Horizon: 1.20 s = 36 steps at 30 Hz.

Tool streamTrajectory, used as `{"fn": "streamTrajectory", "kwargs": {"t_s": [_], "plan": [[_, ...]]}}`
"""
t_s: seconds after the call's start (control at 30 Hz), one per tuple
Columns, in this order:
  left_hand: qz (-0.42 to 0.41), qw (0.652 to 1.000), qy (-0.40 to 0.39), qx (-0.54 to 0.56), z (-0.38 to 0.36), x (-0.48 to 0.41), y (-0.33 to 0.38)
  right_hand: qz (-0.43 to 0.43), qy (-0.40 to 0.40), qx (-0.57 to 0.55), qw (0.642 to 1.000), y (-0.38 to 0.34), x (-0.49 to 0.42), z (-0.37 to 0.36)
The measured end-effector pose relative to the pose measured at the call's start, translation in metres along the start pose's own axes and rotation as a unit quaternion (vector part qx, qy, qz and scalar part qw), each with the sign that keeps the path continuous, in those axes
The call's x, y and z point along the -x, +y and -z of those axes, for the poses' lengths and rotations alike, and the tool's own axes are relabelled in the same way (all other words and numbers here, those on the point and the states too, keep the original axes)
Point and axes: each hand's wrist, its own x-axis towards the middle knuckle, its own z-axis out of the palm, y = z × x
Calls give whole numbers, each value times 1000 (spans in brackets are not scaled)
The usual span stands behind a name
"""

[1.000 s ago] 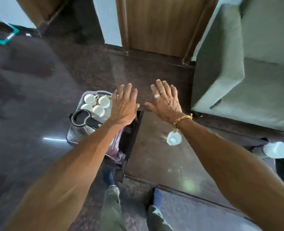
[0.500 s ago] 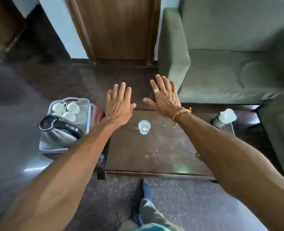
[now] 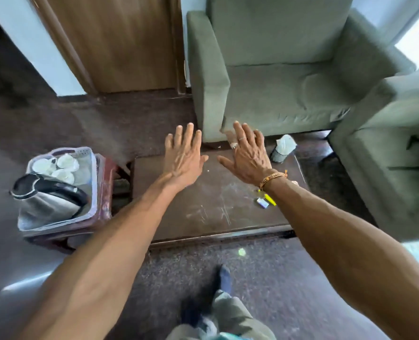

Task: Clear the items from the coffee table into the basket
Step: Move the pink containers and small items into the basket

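Both hands hover flat over the dark coffee-table surface (image 3: 210,207), fingers spread and holding nothing: the left hand (image 3: 182,157) over the far left part, the right hand (image 3: 249,155) just beside it toward the far edge. Neither touches anything on the surface.

The basket (image 3: 90,182) sits on a low reddish stool (image 3: 105,192) just off the surface's left end. It already carries a steel kettle (image 3: 44,202) with a black handle and three white cups (image 3: 63,165) at its far end.

Left on the surface: a tissue holder (image 3: 283,148) at the far right corner, with white tissue sticking out of a dark base, and a small yellow pen-like item (image 3: 268,200) lying against a little white-and-blue object (image 3: 262,202) (too small to name) under the right wrist. More may be hidden under the forearms — that cannot be told.

The step in hand looks like choosing the next thing to lift. The right hand is nearest both groups. For the tissue holder, a grip round the dark base rather than the soft tissue would keep it upright. The small pieces lie touching, so one pinch-and-scoop could probably take both — flat things on a smooth top tend to slide away, so fingertips should come in low from the side. In the basket, the free spot seems to be the right side beside the kettle; setting things there avoids knocking the cups.
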Motion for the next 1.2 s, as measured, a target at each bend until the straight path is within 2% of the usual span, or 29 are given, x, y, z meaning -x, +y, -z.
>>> {"fn": "streamTrajectory", "kwargs": {"t_s": [0.23,0.4,0.7,0.87,1.1,1.2], "plan": [[-51,998,-10,17,-22,-22,68,-80,14,-4,997,82,41,-14],[-62,997,-41,31,-51,-50,130,-121,-17,7,993,151,59,-38],[-56,982,-149,106,-143,-84,250,-147,-92,-28,984,265,86,-114],[-44,964,-220,140,-204,-97,307,-192,-135,-71,969,315,109,-174],[-46,946,-284,148,-284,-114,356,-171,-240,-76,953,350,137,-261],[-56,951,-279,123,-309,-120,367,-148,-265,-86,949,352,138,-287]]}}
